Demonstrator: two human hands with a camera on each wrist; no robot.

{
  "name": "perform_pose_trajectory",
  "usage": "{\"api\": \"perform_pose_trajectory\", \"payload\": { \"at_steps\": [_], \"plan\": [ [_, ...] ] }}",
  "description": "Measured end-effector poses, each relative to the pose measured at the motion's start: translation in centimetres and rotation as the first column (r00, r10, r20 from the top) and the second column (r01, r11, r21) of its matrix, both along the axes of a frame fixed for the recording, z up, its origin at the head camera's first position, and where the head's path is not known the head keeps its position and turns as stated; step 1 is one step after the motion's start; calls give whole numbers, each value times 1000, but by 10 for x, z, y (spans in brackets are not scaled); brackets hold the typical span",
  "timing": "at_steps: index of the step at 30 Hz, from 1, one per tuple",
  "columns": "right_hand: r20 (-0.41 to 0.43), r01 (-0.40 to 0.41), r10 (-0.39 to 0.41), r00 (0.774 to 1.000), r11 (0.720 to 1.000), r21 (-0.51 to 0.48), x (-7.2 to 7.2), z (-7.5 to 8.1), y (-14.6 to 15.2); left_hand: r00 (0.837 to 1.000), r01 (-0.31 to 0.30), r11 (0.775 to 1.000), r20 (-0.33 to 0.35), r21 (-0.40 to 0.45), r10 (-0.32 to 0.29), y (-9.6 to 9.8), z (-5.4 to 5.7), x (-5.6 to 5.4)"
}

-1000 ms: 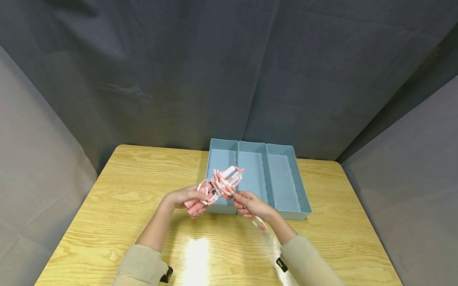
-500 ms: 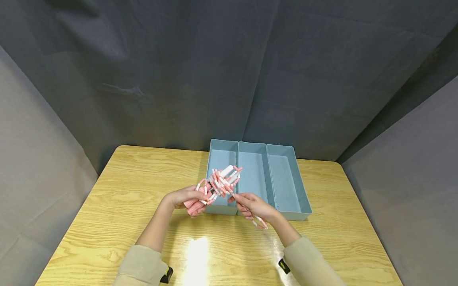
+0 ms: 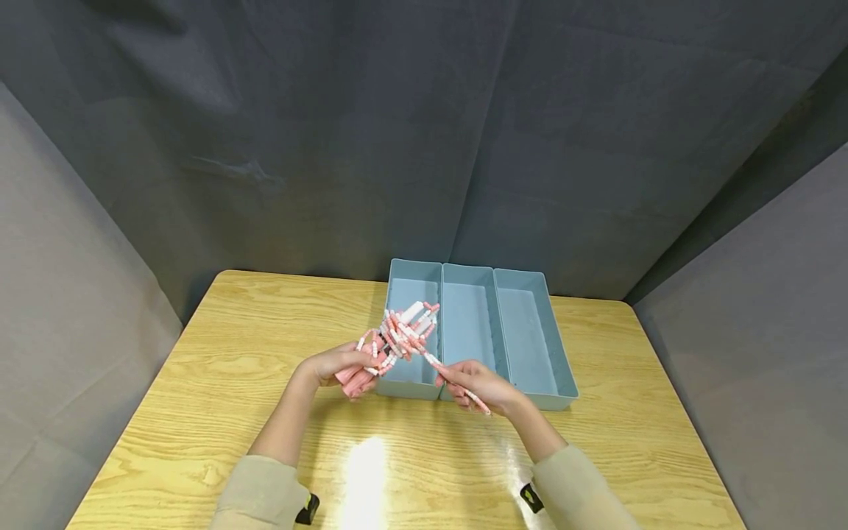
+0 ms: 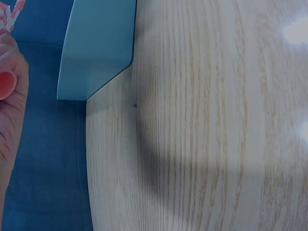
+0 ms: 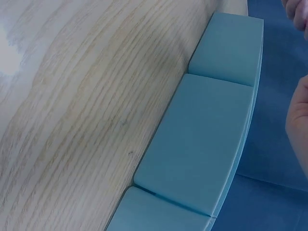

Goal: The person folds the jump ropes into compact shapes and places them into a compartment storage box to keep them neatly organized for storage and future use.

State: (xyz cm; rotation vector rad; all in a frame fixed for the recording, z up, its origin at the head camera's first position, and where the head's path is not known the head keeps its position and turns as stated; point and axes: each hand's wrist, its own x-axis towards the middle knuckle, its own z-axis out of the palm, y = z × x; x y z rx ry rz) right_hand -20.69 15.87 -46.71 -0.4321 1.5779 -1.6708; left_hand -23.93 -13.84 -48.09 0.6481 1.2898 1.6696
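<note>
A beaded jump rope [image 3: 403, 337] in pink and white is bunched in the air over the near end of the left bin. My left hand [image 3: 336, 364] grips its pink handles [image 3: 354, 380]; in the left wrist view a round pink handle end [image 4: 6, 84] pokes out of that fist. Between thumb and fingers, my right hand [image 3: 480, 386] pinches a strand of the rope. A short beaded stretch runs taut from the bundle to those fingers, and a loose end [image 3: 478, 402] hangs below them. In the right wrist view, only parts of the hands show along the right edge.
Three blue-grey bins stand side by side on the wooden table [image 3: 218, 368]: a left bin [image 3: 414, 274], a middle bin [image 3: 467, 280] and a right bin [image 3: 526, 316]. Dark cloth [image 3: 331, 147] rises behind the table, with grey panels at both sides.
My right hand has drawn slightly right and down, so more strand shows between it and the bundle. The bundle and left hand have shifted a little left. The hanging loop below has shortened.
</note>
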Motion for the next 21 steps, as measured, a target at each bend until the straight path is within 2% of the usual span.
{"api": "perform_pose_trajectory", "payload": {
  "at_steps": [11, 21],
  "plan": [
    [-11, -8, 9, 1000, 1000, 27, 0, 8, 8, 1000, -12, 1000, 9, -1, 12, -2, 2, 0],
    [-91, -107, 121, 988, 983, 148, 0, 25, 15, 1000, -15, 1000, 21, -5, 15, -3, 1, -1]
  ]
}}
